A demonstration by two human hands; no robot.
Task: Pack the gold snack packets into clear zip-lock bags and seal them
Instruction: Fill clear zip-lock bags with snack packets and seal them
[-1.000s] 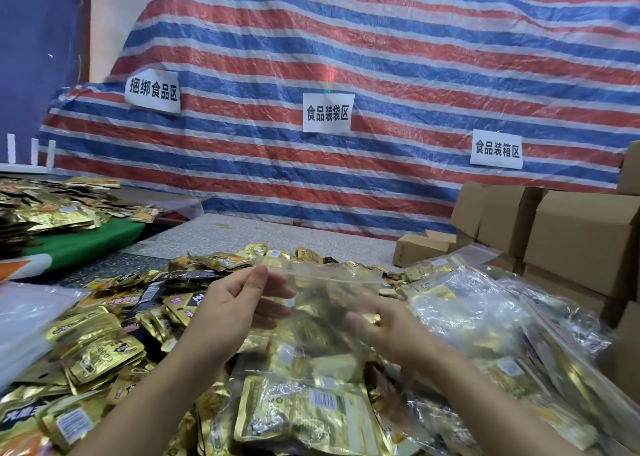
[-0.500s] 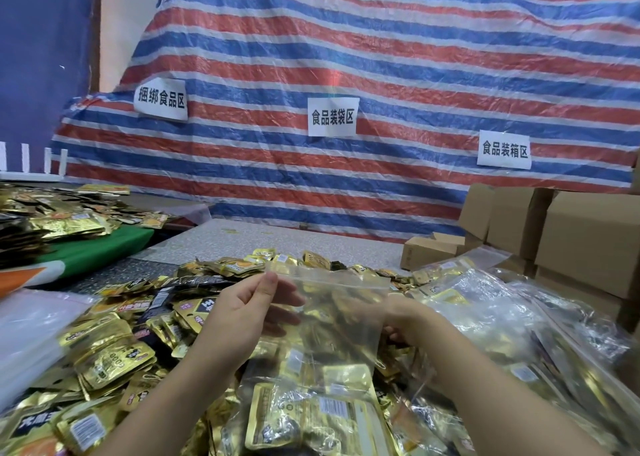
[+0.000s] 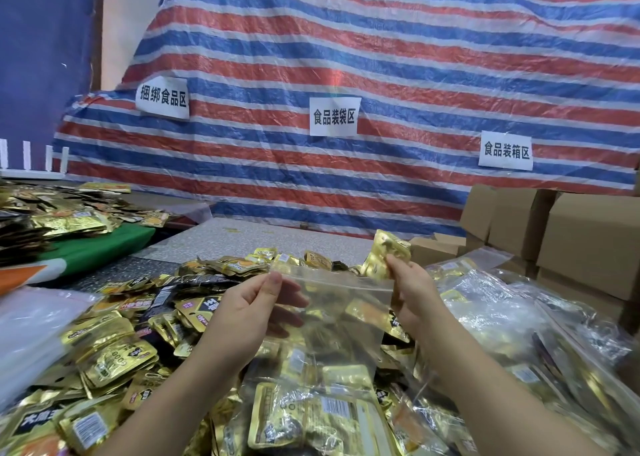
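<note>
a person's left hand point(image 3: 254, 305) is pinching the left end of the mouth of an empty clear zip-lock bag point(image 3: 337, 320), thumb on the near film and fingers curled behind it, holding the bag up over a heap of gold snack packets point(image 3: 114, 358) that is spreading across the table. the film is looking thin, limp and probably slippery, so the stiffer zip strip at the top is likely the surest place to be holding it. the right hand point(image 3: 410, 294) is gripping the bag's right edge while also clamping a single gold packet point(image 3: 384, 253) upright just above the opening; the packet is appearing light and crinkly. both forearms are reaching forward, wrists raised. sealed, filled bags point(image 3: 502, 317) are lying to the right, cardboard boxes point(image 3: 585, 234) beyond them.
</note>
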